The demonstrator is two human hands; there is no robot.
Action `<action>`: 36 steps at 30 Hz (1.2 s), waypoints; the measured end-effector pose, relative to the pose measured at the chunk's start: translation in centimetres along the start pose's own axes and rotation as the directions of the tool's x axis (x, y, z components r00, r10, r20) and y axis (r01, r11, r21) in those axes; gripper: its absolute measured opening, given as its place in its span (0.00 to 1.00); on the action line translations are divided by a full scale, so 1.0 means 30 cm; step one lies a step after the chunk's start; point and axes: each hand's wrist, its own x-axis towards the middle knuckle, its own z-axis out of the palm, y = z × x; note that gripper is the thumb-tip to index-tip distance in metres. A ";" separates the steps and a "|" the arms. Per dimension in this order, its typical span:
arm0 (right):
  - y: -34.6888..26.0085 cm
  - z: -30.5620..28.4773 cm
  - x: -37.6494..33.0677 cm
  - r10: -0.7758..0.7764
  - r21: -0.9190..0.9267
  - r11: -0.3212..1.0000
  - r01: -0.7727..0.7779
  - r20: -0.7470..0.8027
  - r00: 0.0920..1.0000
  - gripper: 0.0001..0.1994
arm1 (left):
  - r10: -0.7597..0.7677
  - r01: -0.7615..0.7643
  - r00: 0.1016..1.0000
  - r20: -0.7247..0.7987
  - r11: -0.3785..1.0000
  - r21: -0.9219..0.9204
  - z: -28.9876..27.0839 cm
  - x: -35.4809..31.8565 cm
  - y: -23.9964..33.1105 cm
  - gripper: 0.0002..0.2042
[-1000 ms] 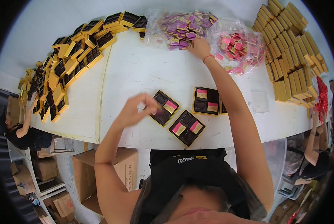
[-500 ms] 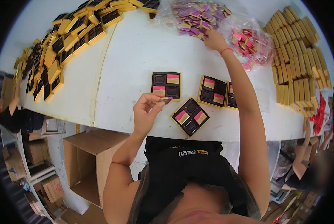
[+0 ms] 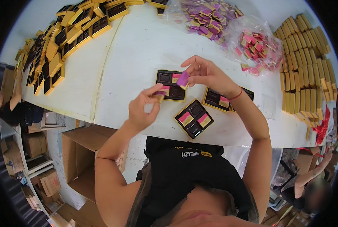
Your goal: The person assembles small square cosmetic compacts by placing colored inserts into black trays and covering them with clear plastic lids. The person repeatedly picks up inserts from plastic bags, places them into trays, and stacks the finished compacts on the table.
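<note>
Hands are working over a white table (image 3: 138,56) where three small black trays with gold edges are lying. The right hand (image 3: 208,73) is hovering above the farthest tray (image 3: 170,80), its thumb and forefinger pinching a purple wrapped sweet (image 3: 183,79) just over that tray's compartments. The left hand (image 3: 144,108) is raised beside the same tray, fingers curled and pinching another small purple sweet (image 3: 159,94) at their tips. A second tray (image 3: 193,118) holding two pink sweets is sitting near the table edge, and a third tray (image 3: 217,100) is lying partly under the right wrist. Farther back, a clear bag of purple sweets (image 3: 208,17) and a bag of pink sweets (image 3: 258,47) are resting side by side. Gold boxes (image 3: 303,64) are stacked at the right, and open trays (image 3: 63,41) are piled at the left
</note>
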 end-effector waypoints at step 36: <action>0.097 0.162 -0.123 -0.180 -0.155 0.978 0.142 -0.265 0.947 0.21 | -0.087 -0.308 0.851 0.518 0.717 0.626 -0.017 0.122 -0.153 0.25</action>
